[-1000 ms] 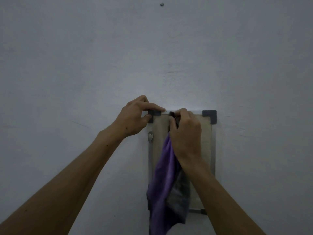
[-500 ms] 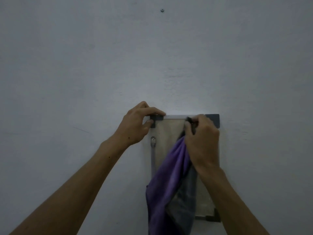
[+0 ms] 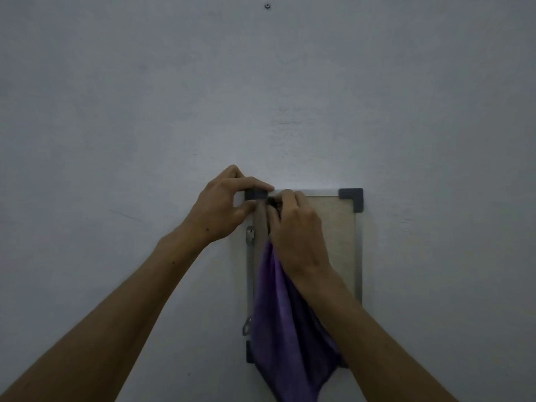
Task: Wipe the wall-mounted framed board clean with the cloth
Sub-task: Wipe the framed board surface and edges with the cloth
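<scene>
Right hand point(image 3: 295, 227) presses purple cloth point(image 3: 285, 329) on board point(image 3: 339, 233) top-left (left hand point(image 3: 223, 210) pinches corner).

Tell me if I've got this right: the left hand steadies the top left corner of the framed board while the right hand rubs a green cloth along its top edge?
Not quite: the cloth is purple, not green, as the head view shows. The rest holds: the left hand steadies the framed board at its top left corner, and the right hand presses the cloth near the top edge.

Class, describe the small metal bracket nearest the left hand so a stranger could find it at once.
Start at the framed board on the grey wall. Follow its left edge down from the dark corner cap pinched by the left hand. The bracket sits just below: a pale metal tab, higher than its twin beside the purple cloth.
</scene>
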Demonstrator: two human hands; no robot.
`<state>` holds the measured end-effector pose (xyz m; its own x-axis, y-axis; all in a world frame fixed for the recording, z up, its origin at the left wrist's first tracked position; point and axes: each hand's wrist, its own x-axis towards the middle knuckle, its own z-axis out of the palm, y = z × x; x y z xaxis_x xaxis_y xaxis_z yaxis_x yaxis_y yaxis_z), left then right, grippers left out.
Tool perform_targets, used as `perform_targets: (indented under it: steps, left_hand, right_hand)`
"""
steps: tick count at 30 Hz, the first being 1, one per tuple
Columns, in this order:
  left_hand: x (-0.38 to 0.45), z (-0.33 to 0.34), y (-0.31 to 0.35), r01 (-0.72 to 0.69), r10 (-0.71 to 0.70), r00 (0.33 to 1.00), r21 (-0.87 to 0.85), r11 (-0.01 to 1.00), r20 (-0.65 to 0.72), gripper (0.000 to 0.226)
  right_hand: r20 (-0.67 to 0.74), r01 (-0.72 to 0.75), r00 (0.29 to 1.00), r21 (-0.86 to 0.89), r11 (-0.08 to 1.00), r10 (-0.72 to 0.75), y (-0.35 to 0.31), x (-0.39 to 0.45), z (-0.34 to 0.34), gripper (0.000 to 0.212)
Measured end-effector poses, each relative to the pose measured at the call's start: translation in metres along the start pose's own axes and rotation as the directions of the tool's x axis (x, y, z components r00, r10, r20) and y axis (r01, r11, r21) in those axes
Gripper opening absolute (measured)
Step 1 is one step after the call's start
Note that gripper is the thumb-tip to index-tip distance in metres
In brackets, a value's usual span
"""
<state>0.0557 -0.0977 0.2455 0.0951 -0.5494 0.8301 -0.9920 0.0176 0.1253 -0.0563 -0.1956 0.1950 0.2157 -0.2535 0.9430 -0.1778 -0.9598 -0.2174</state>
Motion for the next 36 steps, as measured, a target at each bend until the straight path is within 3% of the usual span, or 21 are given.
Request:
perform_targets:
  steps: [7, 13, 23, 31, 36]
  left_hand:
    - [0.000, -0.001, -0.004, -0.001, 0.001, 1.000, -0.055, 0.998, -0.010, 0.040]
    - [0.002, -0.005, -0.006, 0.005, -0.004, 1.000, -0.037, 0.999, 0.008, 0.040]
    - [-0.001, -0.004, -0.008, -0.039, 0.038, 0.999, -0.034, 0.999, -0.029, 0.036]
    - [-0.003, 0.000, -0.007, -0.053, 0.051, 0.995, -0.022, 0.998, -0.084, 0.036]
    - [-0.005, 0.008, -0.004, -0.065, 0.064, 0.983, -0.003, 0.998, -0.171, 0.033]
  right_hand:
    - [-0.215, -0.216, 0.951, 0.050, 0.975, 0.222, 0.035, 0.001, -0.038, 0.009]
    - [-0.058, -0.082, 0.994, 0.104, 0.991, 0.088, -0.014, 0.003, 0.008, 0.019]
    - [-0.017, -0.031, 0.999, 0.016, 0.999, 0.031, -0.015, 0.008, 0.007, 0.017]
    - [-0.122, -0.118, 0.987, -0.075, 0.990, 0.108, 0.026, 0.012, -0.038, 0.011]
    - [-0.136, -0.072, 0.989, -0.099, 0.992, 0.058, 0.053, 0.010, -0.067, 0.007]
